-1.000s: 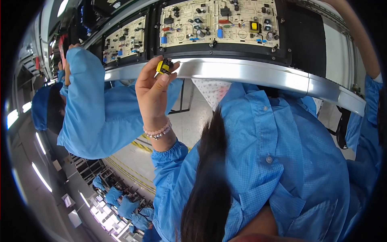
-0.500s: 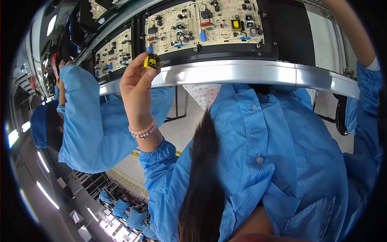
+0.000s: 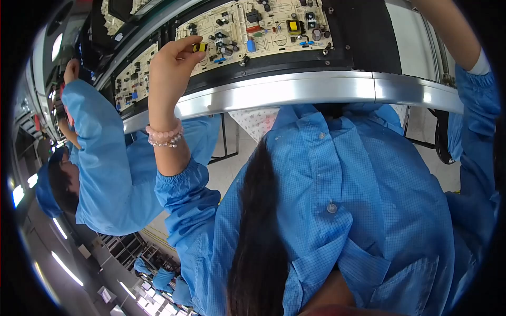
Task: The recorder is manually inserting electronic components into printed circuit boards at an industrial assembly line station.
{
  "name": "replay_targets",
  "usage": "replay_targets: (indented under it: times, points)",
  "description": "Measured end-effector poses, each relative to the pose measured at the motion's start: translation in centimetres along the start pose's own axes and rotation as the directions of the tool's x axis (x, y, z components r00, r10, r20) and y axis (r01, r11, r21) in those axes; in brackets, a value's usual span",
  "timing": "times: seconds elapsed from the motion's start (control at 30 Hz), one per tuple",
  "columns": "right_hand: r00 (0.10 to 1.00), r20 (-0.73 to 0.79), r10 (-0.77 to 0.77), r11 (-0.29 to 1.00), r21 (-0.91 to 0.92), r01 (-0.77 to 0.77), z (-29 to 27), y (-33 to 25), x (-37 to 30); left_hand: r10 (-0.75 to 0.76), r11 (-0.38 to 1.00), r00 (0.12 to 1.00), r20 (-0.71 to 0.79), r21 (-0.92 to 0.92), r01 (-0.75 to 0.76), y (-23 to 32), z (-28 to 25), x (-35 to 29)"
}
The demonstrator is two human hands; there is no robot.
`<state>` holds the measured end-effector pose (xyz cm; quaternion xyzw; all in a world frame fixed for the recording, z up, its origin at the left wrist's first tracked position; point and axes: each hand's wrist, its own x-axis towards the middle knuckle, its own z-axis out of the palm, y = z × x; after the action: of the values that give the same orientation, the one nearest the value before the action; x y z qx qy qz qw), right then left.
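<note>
Head view showed the left hand (image 3: 171, 68) raised at about eleven o'clock, its fingertips pinched narrowly on a small yellow part (image 3: 200, 47). The part sat right at the near edge of a pale circuit board (image 3: 263, 31) that lay at twelve o'clock, dotted with dark, blue and yellow pieces. A beaded bracelet (image 3: 164, 136) circled the left wrist, above the gathered cuff of a blue sleeve (image 3: 187, 195). A curved metal rail (image 3: 316, 89) ran across below the board, from ten o'clock to two o'clock. The right forearm (image 3: 448, 31) rose at one o'clock and left the picture at the top edge, so the right hand was out of sight and its grip could not be told. At nine o'clock a co-worker in a blue coat (image 3: 110, 179) reached a hand (image 3: 71, 68) toward another board (image 3: 134, 79).
</note>
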<state>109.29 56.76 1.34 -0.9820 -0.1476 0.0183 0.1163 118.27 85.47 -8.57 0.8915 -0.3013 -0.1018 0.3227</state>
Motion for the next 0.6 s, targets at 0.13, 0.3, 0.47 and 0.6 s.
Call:
replay_targets:
  times: [0.13, 0.3, 0.47, 0.6]
  points:
    - [0.998, 0.059, -0.02, 0.998, -0.059, 0.024, -0.7, 0.9, -0.7, 0.106, 0.991, 0.994, 0.039, 0.073, -0.109, -0.3, 0.4, 0.5]
    - [1.0, 0.005, 0.028, 0.998, 0.055, -0.028, -0.5, 1.6, -1.0, -0.037, 0.984, 0.995, 0.095, 0.178, 0.02, 1.2, 0.4, 0.9]
    - [0.991, 0.092, 0.099, 0.995, -0.014, -0.098, -1.3, -0.3, -0.5, 0.361, 0.901, 0.92, 0.155, 0.195, -0.387, 0.9, -0.2, 1.4]
    - [0.988, 0.138, 0.064, 0.998, 0.001, -0.065, -1.0, 0.3, -0.4, 0.458, 0.823, 0.85, 0.261, 0.236, -0.516, 0.5, -0.4, 2.1]
